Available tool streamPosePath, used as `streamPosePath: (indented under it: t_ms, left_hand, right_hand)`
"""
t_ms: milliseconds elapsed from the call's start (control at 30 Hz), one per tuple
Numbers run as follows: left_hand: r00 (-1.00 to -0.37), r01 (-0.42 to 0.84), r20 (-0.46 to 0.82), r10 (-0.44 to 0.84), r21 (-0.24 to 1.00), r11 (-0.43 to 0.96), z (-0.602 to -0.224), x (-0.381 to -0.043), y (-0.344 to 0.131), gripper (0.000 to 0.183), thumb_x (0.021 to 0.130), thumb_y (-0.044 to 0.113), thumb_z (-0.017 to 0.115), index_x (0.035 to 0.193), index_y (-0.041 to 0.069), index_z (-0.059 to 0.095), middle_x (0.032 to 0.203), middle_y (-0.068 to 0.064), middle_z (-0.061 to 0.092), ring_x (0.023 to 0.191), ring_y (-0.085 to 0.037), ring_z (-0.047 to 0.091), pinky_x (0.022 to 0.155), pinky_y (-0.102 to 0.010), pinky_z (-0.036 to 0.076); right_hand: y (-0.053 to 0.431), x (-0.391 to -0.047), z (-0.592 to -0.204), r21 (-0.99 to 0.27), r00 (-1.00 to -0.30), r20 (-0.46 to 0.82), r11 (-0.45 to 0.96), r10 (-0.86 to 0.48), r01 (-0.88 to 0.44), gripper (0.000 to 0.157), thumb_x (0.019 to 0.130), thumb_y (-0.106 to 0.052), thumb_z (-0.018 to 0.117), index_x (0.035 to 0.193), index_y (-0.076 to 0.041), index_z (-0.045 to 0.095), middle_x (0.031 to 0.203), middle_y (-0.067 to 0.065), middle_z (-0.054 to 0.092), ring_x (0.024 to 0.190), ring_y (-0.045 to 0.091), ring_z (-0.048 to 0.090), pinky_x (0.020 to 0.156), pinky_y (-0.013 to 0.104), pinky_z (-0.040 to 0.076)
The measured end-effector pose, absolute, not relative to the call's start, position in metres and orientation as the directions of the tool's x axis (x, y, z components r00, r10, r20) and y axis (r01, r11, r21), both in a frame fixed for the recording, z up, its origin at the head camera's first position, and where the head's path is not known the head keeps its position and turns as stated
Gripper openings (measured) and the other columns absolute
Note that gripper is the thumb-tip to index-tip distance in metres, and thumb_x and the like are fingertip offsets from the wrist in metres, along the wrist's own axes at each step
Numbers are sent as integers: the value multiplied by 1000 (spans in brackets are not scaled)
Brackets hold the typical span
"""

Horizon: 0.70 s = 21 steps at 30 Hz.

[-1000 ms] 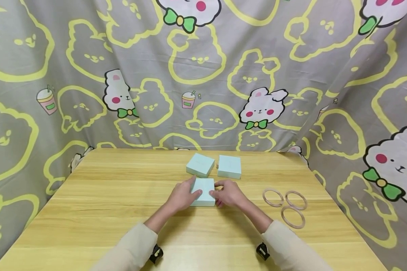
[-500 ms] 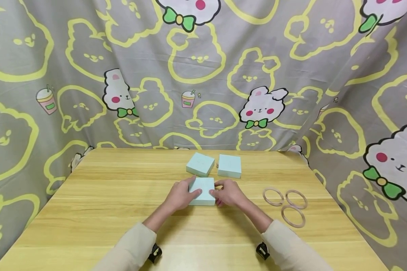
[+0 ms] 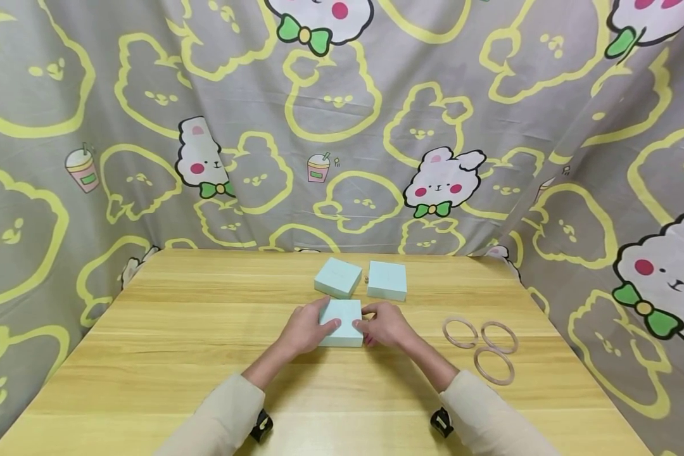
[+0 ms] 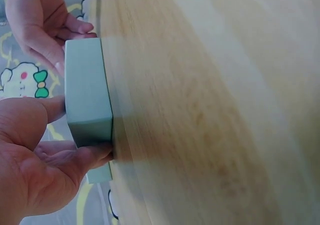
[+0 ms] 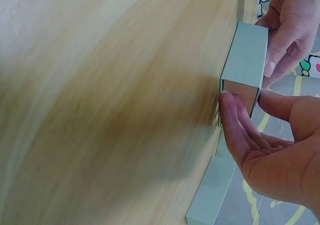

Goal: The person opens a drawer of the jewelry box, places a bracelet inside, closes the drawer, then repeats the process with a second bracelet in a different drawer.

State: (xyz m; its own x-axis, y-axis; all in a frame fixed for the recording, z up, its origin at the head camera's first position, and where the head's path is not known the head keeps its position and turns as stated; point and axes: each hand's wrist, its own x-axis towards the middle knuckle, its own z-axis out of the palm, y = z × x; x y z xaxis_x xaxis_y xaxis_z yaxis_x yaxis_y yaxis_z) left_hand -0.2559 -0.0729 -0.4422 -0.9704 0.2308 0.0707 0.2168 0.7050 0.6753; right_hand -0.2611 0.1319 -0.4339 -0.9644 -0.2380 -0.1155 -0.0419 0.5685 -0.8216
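Note:
A flat, square mint-green box [image 3: 344, 324] lies on the table between both hands. My left hand [image 3: 304, 329] grips its left side, the thumb on top and the fingers along the side, as the left wrist view of the box [image 4: 87, 80] also shows. At the right side, my right hand [image 3: 384, 324] pinches the box, its thumb at the top edge. In the right wrist view, fingertips [image 5: 227, 97] touch the lower edge of a pinkish-brown end face [image 5: 242, 93]. What is inside the box cannot be seen.
Two similar mint-green boxes, one tilted [image 3: 338, 277] and one straighter [image 3: 387, 280], lie just behind. A small object [image 3: 367, 278] sits between them, too small to identify. Three pinkish rings like bangles [image 3: 493, 365] lie to the right on the wooden table [image 3: 205, 354]. A patterned curtain [image 3: 251, 95] hangs around it.

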Motion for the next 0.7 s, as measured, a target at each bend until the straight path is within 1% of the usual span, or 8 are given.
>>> streamPosePath:
  t_ms: [333,567,700]
  left_hand:
    - [-971,215,70,227,669,711,-440,-256,-71,61,97,28,71,145,-4,51,144,-23,57,131,-36,57,108,-51,46]
    - [-975,202,69,212,678,707,-438,-258,-72,61,95,27,73,143,-3,53,141,-24,59,125,-34,60,103,-51,49]
    - [-975,198,66,210,678,708,-439,-259,-72,60,95,27,73,143,-3,54,141,-23,59,125,-34,60,104,-50,49]
  right_hand:
    - [133,-261,-433,-810,-965,-108,584,-240,-55,50,92,-16,74,129,14,60,70,10,72,59,23,71,59,36,60]
    - [134,-262,-433,-804,-962,-99,590,-254,-73,50,94,-18,73,130,14,60,71,9,72,60,23,71,59,35,60]
    - [134,-263,-433,-804,-960,-103,591,-259,-73,50,94,-18,72,131,13,59,72,9,72,61,23,71,60,35,60]
